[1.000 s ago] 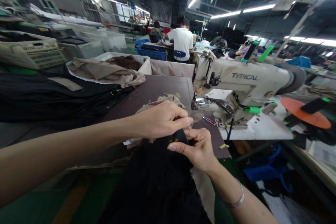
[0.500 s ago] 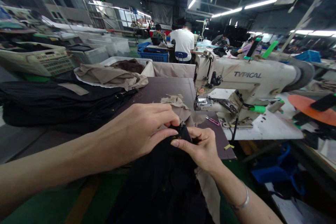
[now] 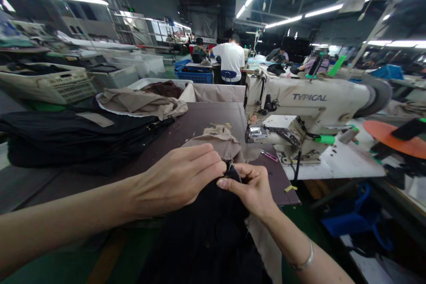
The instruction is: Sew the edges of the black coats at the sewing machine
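Note:
A black garment with a beige inner piece hangs down in front of me from both hands. My left hand is closed on its top edge, the fingertips partly hidden behind the knuckles. My right hand pinches the same edge between thumb and fingers, just to the right. Loose pale threads stick up between the two hands. Beyond them, beige cloth lies on the brown table board. Pink thread snips rest on the board, right of the hands.
A sewing machine stands at the right, with an orange disc beside it. Black garments are piled at the left, below beige cloth in a bin. Crates stand behind. A person in white sits farther back.
My left hand has turned over the edge, its thumb now out of sight, and the small gold marks on the black cloth are covered. The right hand keeps its pinch. The view has shifted slightly.

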A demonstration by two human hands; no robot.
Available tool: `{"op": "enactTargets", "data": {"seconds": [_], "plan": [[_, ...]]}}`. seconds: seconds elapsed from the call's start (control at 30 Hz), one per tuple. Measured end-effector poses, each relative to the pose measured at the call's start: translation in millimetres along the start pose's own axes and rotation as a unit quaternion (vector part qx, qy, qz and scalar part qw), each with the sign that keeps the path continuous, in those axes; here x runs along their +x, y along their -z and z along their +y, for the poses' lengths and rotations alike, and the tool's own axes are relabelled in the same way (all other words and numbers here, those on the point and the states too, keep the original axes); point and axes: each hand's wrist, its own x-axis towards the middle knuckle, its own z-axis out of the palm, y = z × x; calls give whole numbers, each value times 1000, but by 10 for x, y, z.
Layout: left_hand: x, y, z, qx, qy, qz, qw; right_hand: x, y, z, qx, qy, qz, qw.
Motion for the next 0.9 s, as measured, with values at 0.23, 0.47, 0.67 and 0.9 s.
{"op": "enactTargets", "data": {"seconds": [0.23,0.47,0.67,0.9], "plan": [[188,131,111,-70,161,-46,983,-5,3,-54,-84,72,3,994],[255,57,117,51,-61,-1,997,13,33,-81,-99,107,-21,989],[468,57,120,-20,185,-73,980,43,37,-71,-143,144,-7,979],[509,146,-10,-160,221,-108,956,41,132,-36,-125,112,-12,986]]}}
